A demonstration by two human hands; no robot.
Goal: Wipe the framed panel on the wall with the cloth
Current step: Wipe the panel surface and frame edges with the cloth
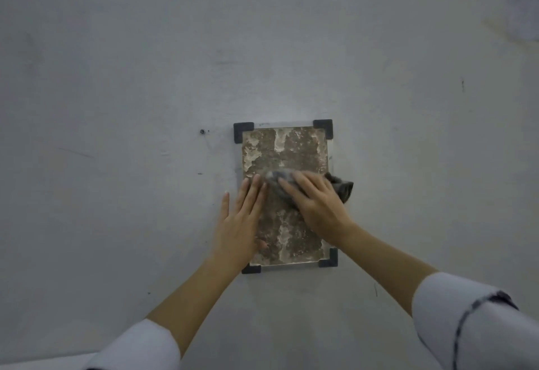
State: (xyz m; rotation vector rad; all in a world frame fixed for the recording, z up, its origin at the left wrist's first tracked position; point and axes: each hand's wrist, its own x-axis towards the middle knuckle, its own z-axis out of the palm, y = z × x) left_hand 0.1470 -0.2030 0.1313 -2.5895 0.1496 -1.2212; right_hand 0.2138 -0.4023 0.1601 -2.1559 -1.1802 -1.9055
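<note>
A framed panel (294, 148) with a mottled brown and beige face and black corner brackets hangs on the grey wall. My right hand (316, 203) presses a dark grey cloth (344, 190) flat against the middle of the panel, fingers straight and pointing up-left. Part of the cloth sticks out past the panel's right edge; the rest lies under the palm. My left hand (239, 218) lies flat with straight fingers on the panel's left edge and the wall beside it, covering the lower left part of the frame.
The grey wall (116, 78) fills the view, with a small screw or hole (202, 131) left of the panel's top corner and a few dark marks. Both white sleeves show at the bottom corners.
</note>
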